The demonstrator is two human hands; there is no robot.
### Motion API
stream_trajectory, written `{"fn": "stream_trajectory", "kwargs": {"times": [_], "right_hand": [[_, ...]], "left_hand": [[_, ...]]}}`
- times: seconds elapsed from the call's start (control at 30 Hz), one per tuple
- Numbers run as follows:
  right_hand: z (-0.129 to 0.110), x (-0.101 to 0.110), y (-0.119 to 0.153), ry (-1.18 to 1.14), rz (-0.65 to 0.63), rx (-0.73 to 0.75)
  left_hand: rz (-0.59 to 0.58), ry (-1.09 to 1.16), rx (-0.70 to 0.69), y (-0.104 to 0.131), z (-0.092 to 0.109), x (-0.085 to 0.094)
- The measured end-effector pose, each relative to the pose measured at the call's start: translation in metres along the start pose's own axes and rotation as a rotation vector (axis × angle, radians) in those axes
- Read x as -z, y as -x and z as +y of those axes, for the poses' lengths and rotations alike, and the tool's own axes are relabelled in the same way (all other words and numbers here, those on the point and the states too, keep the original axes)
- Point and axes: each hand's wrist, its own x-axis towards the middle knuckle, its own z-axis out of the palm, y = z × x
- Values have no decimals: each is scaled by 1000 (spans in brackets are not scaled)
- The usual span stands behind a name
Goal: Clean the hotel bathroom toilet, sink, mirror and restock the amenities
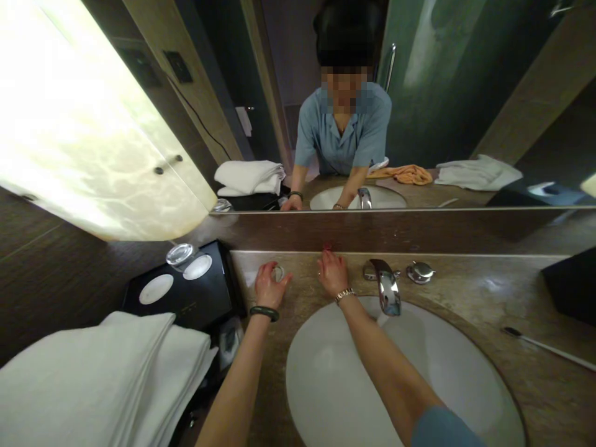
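My left hand is over the stone counter left of the sink, its fingers curved around a small round clear item. My right hand reaches over the oval white sink to the counter's back edge. Its fingertips are close together near a small reddish thing at the foot of the wall strip; whether they grip it is hard to tell. A chrome faucet stands just right of my right hand, with a round chrome knob beyond it.
At the left are a black tray with white discs, an upturned glass and folded white towels. A long-handled brush and a black box lie right. The mirror spans the back.
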Motion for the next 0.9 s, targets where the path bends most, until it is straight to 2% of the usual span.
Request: {"fn": "stream_trajectory", "kwargs": {"times": [0.07, 0.17, 0.2, 0.3, 0.4, 0.43, 0.5, 0.53, 0.6, 0.63, 0.7, 0.77, 0.8, 0.9], "right_hand": [[2, -9, 5, -41, 65, -38], [10, -25, 29, -74, 217, -13], [11, -27, 33, -75, 225, -18], [9, -19, 19, -74, 113, -82], [6, -3, 4, -88, 39, -91], [6, -1, 8, -107, 46, -72], [12, -1, 33, -186, 68, -26], [16, -3, 51, -253, 83, -8], [27, -8, 93, -459, 122, -24], [35, -8, 111, -616, 140, -98], [52, -4, 138, -967, 165, -358], [71, 7, 148, -1241, 171, -627], [79, 13, 147, -1321, 172, -711], [91, 29, 133, -1431, 142, -755]], "left_hand": [[-3, -20, -11, -2, 1, 0], [27, -62, -26, 0, -1, -2], [48, -77, -29, 2, -3, -2], [107, -119, -41, 14, -7, 0], [164, -150, -67, 35, -6, 10], [197, -150, -82, 44, -2, 13], [251, -112, -138, 60, 11, 13], [242, -70, -178, 66, 21, 8], [122, 29, -233, 71, 47, -13], [19, 44, -221, 68, 62, -28], [-180, -18, -122, 53, 92, -62], [-285, -135, 10, 30, 115, -93], [-307, -180, 59, 19, 122, -104], [-321, -226, 132, -3, 128, -121]]}}
